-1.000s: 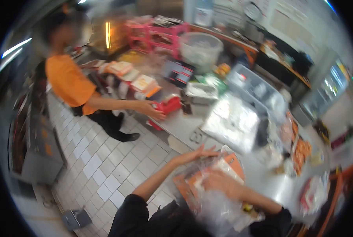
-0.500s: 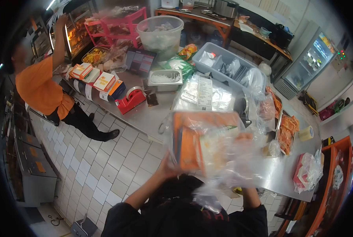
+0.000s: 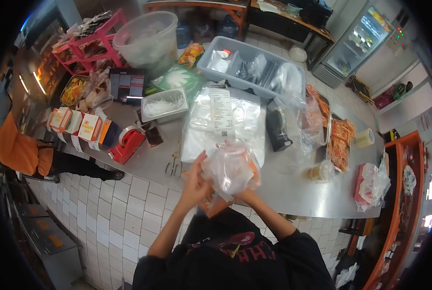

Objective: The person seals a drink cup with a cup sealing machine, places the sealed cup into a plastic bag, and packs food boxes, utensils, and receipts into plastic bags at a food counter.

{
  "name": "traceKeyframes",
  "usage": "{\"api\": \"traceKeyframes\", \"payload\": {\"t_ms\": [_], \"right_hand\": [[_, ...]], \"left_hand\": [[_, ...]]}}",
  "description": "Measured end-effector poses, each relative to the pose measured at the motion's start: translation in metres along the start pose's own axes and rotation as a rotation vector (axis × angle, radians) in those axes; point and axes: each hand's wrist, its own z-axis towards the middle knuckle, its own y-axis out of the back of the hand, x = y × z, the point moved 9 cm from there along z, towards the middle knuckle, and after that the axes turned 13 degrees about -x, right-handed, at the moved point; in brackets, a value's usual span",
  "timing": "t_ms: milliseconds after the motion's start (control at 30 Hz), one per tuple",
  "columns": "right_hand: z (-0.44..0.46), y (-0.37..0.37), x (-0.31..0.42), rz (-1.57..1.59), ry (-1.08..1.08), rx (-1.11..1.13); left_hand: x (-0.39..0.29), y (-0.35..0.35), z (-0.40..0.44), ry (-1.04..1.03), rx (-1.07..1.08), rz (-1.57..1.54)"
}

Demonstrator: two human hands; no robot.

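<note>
A clear plastic bag (image 3: pixel 229 169) with an orange box inside is between my hands, above the table's front edge. Its plastic is bunched up on top, so the box shows only in orange patches. My left hand (image 3: pixel 195 186) grips the bag's left side, fingers pointing up along it. On the lower right, my right hand (image 3: pixel 245 195) is largely hidden behind the plastic and holds that side. Just beyond the bag lies a stack of clear plastic bags (image 3: pixel 247 113) with a printed receipt (image 3: pixel 221 111) on top.
Left on the steel table (image 3: pixel 293 193) are a red tape dispenser (image 3: pixel 129 145), small boxes (image 3: pixel 91 129) and scissors (image 3: pixel 173 164). A black tape dispenser (image 3: pixel 278 126), grey divided bin (image 3: pixel 254 72) and food tray (image 3: pixel 340 140) stand right and behind. A person in orange (image 3: pixel 20 150) is at far left.
The bagged orange box has come down, away from the camera, and its plastic is now gathered over it. The view has shifted right, and the co-worker's raised arm is lower.
</note>
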Motion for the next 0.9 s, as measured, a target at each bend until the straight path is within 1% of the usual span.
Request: {"api": "traceKeyframes", "payload": {"t_ms": [33,100,133,200,233,267,300,333,400,433,467,500,533,600,667,733,800,867,900], "right_hand": [[0.003,-0.008,0.015,-0.112,0.083,0.07],[0.006,-0.022,0.056,-0.328,0.266,0.232],[0.008,-0.026,0.078,-0.436,0.369,0.315],[0.012,-0.028,0.112,-0.651,0.583,0.467],[0.015,-0.026,0.114,-0.674,0.575,0.698],[0.021,-0.02,0.114,-0.692,0.554,0.927],[0.045,-0.016,0.117,-0.502,0.322,0.99],[0.075,-0.019,0.12,-0.316,0.092,1.037],[0.16,-0.034,0.135,-0.234,0.171,0.845],[0.212,-0.042,0.112,-0.291,0.106,0.498],[0.238,-0.059,0.119,-0.437,0.358,0.242],[0.253,-0.082,0.1,-0.539,0.653,0.101],[0.265,-0.107,0.071,-0.566,0.611,0.138],[0.283,-0.132,0.037,-0.589,0.57,0.181],[0.29,-0.152,0.017,-0.967,0.721,0.194],[0.286,-0.149,0.025,-0.93,0.708,0.205],[0.284,-0.131,0.046,-0.73,0.623,0.148],[0.26,-0.096,0.09,-0.43,0.588,0.082],[0.242,-0.076,0.114,-0.4,0.527,0.05]], "left_hand": [[-0.01,0.0,0.002,-0.037,0.02,0.113],[-0.034,-0.012,0.001,-0.021,0.145,0.074],[-0.025,-0.005,0.007,-0.025,0.113,0.076],[0.021,0.0,0.01,0.181,0.173,0.028],[0.018,0.0,0.011,0.182,0.151,0.025],[0.008,-0.004,0.009,0.116,0.147,0.128],[0.003,-0.006,0.007,0.049,0.148,0.231],[0.008,-0.004,0.005,0.051,0.138,0.227],[-0.004,-0.006,0.002,-0.286,0.145,0.397],[-0.013,-0.007,0.001,-0.365,0.156,0.306],[-0.015,-0.004,0.004,-0.365,0.145,0.307],[-0.022,-0.008,0.0,-0.46,0.199,0.355],[-0.027,-0.012,-0.005,-0.553,0.255,0.404],[-0.027,-0.012,-0.005,-0.531,0.242,0.371],[-0.034,-0.011,-0.009,-0.596,0.232,0.368],[-0.036,-0.009,-0.01,-0.545,0.255,0.418],[-0.033,-0.013,-0.01,-0.469,0.332,0.323],[-0.036,-0.013,-0.012,-0.486,0.315,0.324],[-0.038,-0.013,-0.013,-0.509,0.298,0.327]]}}
